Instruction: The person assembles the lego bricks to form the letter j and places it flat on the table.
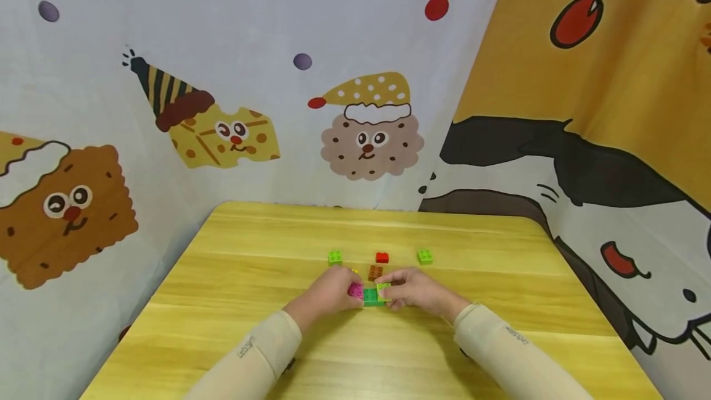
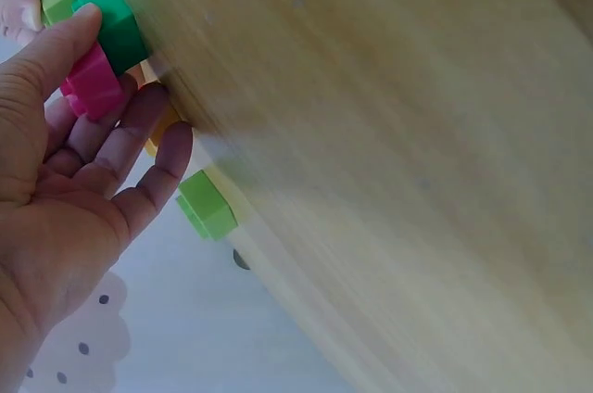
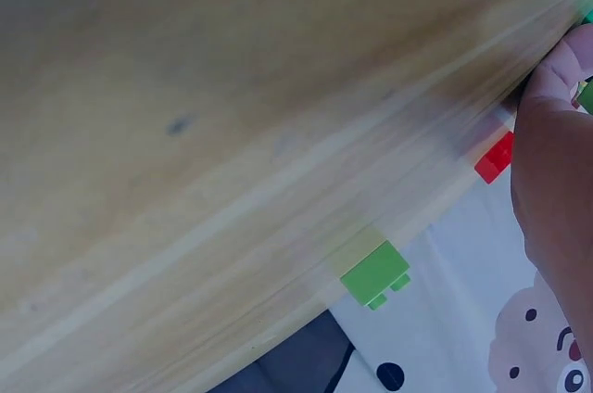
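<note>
A long dark green toy building brick (image 1: 370,297) lies between both hands near the middle of the table. With thumb and fingers my left hand (image 1: 331,289) pinches a pink brick (image 2: 95,87) at the green brick's left end; the thumb tip also reaches the green one in the left wrist view. My right hand (image 1: 418,292) grips a small lime brick (image 1: 383,292) over the green brick's right end. Whether either small brick is pressed fully onto the studs I cannot tell. The right wrist view hides most of this behind the right hand.
Beyond the hands lie a brown brick (image 1: 375,273), a red brick (image 1: 382,258), and light green bricks at left (image 1: 335,258) and right (image 1: 424,257). A yellow brick (image 1: 355,271) is partly hidden by the left hand. A printed curtain hangs behind the wooden table (image 1: 266,233).
</note>
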Tool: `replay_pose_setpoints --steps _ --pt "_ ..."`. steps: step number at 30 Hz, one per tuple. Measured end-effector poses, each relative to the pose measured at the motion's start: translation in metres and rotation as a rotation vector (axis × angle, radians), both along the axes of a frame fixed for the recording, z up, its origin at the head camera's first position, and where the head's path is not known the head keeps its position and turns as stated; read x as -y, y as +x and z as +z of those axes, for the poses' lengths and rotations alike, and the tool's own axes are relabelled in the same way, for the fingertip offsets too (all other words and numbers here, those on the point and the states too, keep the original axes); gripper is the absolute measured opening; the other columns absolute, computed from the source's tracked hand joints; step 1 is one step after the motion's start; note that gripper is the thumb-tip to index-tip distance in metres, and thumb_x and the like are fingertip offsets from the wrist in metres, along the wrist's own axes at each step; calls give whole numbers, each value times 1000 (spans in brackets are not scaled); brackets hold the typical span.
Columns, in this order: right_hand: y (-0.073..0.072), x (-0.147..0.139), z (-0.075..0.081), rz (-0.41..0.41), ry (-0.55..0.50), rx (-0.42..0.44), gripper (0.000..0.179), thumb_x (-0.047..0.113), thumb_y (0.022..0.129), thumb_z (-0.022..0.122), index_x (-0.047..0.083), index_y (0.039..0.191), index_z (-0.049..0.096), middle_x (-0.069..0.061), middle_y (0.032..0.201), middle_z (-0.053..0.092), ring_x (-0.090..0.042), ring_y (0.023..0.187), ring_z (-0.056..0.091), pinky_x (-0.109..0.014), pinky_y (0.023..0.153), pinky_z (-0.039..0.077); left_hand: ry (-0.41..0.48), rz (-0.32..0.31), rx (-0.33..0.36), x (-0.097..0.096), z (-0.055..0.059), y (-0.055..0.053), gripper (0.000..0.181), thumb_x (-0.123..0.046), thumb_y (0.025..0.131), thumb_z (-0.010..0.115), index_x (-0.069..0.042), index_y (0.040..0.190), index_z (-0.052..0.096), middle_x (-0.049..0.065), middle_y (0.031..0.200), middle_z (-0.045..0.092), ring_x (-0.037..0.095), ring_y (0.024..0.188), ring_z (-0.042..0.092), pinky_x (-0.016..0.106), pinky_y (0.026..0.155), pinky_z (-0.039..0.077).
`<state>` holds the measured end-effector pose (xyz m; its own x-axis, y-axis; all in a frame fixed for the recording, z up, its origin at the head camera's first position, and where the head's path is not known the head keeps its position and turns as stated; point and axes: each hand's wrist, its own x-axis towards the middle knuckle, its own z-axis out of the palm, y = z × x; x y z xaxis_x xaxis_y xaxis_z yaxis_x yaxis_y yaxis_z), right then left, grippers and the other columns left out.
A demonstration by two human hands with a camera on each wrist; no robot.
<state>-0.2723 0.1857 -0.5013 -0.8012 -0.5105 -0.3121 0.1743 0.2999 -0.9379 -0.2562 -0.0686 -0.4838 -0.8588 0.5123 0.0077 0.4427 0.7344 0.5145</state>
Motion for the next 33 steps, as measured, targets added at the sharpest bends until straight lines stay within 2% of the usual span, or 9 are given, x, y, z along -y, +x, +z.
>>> replay_pose_setpoints --steps 15,22,33 --pt "2 1 0 -19 5 6 46 22 97 80 2 137 68 -12 116 70 -20 89 71 -33 82 63 6 4 10 -1 1 1 30 -23 87 91 -4 108 81 -7 81 68 4 67 50 20 60 46" --pt "0 1 3 -13 15 -6 45 25 97 81 5 136 69 -12 115 70 -21 90 70 -32 82 63 36 12 11 0 0 0 30 -21 85 92 -4 108 81 -6 80 68 5 67 52 20 60 48" --pt "2 1 3 -7 12 -2 45 25 97 80 4 135 69 -11 114 71 -21 91 71 -33 83 63 67 28 28 3 -9 -1 30 -23 86 91 -7 108 81 -8 81 69 4 68 54 20 61 49"
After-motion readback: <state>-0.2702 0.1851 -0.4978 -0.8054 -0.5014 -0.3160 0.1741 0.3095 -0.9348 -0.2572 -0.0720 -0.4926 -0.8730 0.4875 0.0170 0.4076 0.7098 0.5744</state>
